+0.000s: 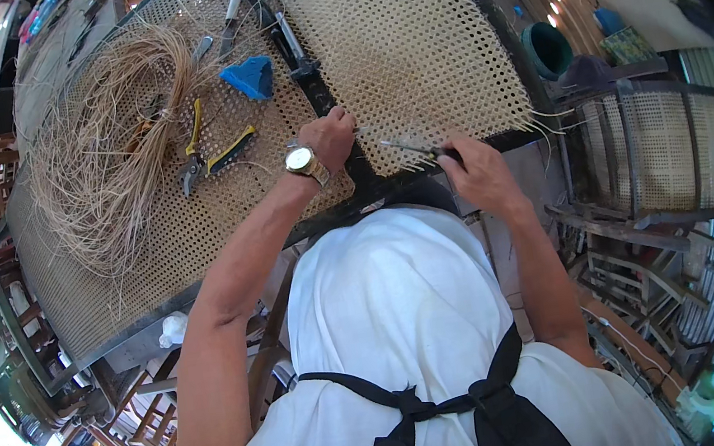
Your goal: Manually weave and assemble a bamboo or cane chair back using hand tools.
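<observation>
Woven cane webbing fills a dark wooden frame in front of me. My right hand grips a thin metal tool with a dark handle, like an awl or screwdriver. Its shaft points left over the webbing near the front rail. My left hand, below a wristwatch, is closed beside the frame's dark middle bar. What its fingers hold is hidden. Loose cane ends stick out at the webbing's right front corner.
Left of the bar lie a bundle of cane strands, yellow-handled pruning shears, a blue angular piece and a white-handled tool. A dark green bucket and another caned frame stand right. Wooden chair frames crowd the lower left.
</observation>
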A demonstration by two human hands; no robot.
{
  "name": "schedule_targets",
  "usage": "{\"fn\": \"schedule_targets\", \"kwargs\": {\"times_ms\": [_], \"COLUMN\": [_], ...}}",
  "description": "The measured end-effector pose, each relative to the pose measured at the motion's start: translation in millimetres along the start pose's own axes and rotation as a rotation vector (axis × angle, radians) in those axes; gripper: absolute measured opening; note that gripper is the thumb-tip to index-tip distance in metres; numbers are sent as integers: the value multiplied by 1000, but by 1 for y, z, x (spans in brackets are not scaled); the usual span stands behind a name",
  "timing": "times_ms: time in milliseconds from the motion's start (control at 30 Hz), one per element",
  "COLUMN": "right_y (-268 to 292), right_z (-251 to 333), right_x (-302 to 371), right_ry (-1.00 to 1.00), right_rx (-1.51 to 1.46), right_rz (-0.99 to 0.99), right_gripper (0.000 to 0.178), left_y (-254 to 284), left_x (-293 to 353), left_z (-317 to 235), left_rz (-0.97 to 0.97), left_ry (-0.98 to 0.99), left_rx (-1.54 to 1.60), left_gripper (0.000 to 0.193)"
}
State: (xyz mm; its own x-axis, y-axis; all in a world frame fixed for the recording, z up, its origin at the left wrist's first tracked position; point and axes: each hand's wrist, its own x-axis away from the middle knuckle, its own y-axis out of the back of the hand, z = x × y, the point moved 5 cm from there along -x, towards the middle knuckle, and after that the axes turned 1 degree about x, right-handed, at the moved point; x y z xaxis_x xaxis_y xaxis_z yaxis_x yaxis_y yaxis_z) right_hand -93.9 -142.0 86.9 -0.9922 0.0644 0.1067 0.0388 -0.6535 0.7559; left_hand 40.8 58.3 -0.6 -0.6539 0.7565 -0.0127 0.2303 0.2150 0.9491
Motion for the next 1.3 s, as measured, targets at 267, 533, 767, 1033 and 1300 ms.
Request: {"fn": "schedule_targets", "kwargs": {"times_ms": [267, 533, 767, 1033, 1300], "right_y": [4, 0, 2, 0, -20], "right_z": [11, 5, 8, 9, 16], "right_x": [43, 52, 37, 27, -39], "right_ry": [-115, -106, -102, -164, 3], "right_rx": [-102, -147, -132, -231, 64], "right_rz": [56, 109, 105, 57, 16], "right_gripper": [18, 19, 20, 21, 20], "left_y": [1, 4, -2, -4, -9], "left_x": [30, 19, -26, -23, -59], "left_z": [-10, 10, 35, 31, 56], "left_rz": [-78, 82, 162, 44, 485], "left_ry": [-118, -55, 283, 52, 77], "left_rx": [39, 287, 468, 258, 537], "left_gripper": [24, 27, 19, 24, 20]}}
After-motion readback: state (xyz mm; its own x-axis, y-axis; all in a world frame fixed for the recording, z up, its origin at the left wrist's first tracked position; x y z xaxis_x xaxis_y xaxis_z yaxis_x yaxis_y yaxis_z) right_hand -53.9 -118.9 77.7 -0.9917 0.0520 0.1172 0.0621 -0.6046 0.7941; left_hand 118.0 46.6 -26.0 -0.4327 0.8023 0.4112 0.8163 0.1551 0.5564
